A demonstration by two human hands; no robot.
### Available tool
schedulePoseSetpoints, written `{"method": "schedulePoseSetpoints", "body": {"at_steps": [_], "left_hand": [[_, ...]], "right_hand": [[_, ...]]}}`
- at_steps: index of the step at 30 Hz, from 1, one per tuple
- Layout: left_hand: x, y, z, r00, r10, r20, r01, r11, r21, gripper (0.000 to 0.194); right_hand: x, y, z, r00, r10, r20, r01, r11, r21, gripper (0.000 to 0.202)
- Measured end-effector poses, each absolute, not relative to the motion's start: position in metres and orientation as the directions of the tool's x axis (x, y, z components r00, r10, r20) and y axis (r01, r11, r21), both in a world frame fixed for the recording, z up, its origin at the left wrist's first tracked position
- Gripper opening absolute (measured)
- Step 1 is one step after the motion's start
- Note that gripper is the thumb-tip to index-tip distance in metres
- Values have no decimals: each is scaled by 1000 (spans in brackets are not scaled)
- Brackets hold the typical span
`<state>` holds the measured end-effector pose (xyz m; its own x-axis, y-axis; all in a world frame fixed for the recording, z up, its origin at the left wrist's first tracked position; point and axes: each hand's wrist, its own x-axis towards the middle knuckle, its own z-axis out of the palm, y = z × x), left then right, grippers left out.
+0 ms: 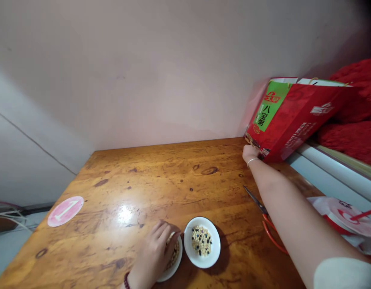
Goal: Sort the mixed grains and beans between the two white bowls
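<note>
My left hand [158, 245] curls over a small white bowl [178, 263] of pale beans or grains, thumb across it and fingers bent by its far rim. Beside it stands a second white bowl [214, 255] with pale beans and scattered dark ones [201, 241]. Across the table my right arm stretches to a red gift bag [296, 116] with a green panel. There my right hand [250, 152] is closed at the bag's lower front edge, its fingertips partly hidden. Under my right forearm lie scissors [271, 226] with orange-red handles, partly covered.
The wooden table [161, 176] meets a pale wall [161, 72] at the back. A round pink label [65, 211] marked 1 lies at the left edge. At right are a lidded cup [347, 214] with a red straw and red fluffy fabric [353, 136] on a ledge.
</note>
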<state>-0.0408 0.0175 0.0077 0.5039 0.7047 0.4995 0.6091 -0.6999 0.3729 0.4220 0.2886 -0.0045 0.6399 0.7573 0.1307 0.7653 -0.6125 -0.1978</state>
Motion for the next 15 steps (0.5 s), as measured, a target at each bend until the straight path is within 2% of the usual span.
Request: {"method": "schedulePoseSetpoints", "body": {"at_steps": [4,8,11,15], "left_hand": [[-45,17,10,492,711,502,631,-689,357,8],[-46,13,11,464,709,531,633,-685,361,9],[-44,11,11,417,710,567,646,-670,365,8],[-42,11,7,365,700,615,662,-659,358,6]], "right_hand": [[393,296,16,512,843,168,843,-453,-291,26],[343,293,36,347,890,295,876,-195,-441,30],[292,270,38,238,883,405,840,22,-542,32],[227,212,29,115,877,467,736,241,-633,29]]}}
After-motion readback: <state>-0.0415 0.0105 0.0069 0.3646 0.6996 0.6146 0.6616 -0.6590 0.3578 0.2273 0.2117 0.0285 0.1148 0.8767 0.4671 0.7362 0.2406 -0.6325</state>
